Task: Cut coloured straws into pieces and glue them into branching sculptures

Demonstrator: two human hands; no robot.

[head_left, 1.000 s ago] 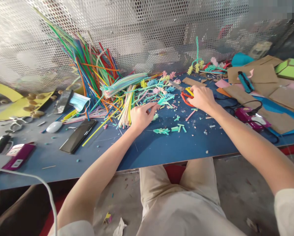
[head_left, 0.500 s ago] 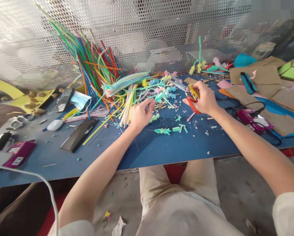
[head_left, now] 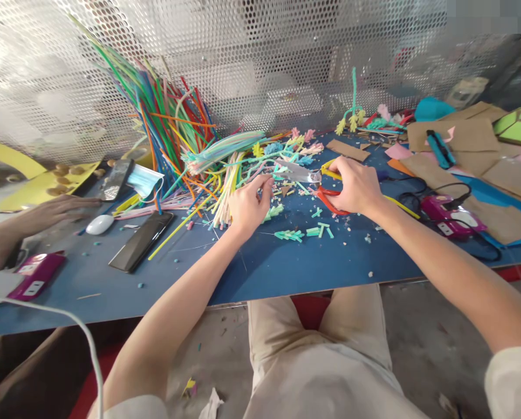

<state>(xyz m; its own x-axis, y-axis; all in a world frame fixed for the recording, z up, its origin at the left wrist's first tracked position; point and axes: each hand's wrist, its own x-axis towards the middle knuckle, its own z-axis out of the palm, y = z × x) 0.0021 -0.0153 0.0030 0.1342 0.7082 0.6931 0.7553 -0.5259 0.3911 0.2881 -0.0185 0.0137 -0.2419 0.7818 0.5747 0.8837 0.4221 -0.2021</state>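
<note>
My right hand (head_left: 352, 183) grips scissors (head_left: 308, 174) with one yellow and one red handle. Their metal blades are spread and point left, close to the fingertips of my left hand (head_left: 252, 201). The left thumb and fingers are pinched together; whatever they hold is hidden. Behind them lie fuzzy mint, blue and pink pipe cleaner pieces. A bundle of pale pipe cleaners (head_left: 226, 198) lies just left of this hand. In front of the hands rest a mint leaf-shaped pipe cleaner piece (head_left: 289, 235) and several short mint cuttings (head_left: 320, 230).
Coloured pipe cleaners (head_left: 160, 116) stand against a perforated metal screen (head_left: 278, 64). A phone (head_left: 141, 241), a white mouse (head_left: 99, 224) and a co-worker's hand (head_left: 64, 209) are at left. Cardboard (head_left: 465, 135) and a magenta box with black cable (head_left: 452, 215) are at right.
My right hand has brought the scissors left and slightly down, the blades now near my left fingertips. A yellow strip shows beside my right wrist. The co-worker's hand has reached further right.
</note>
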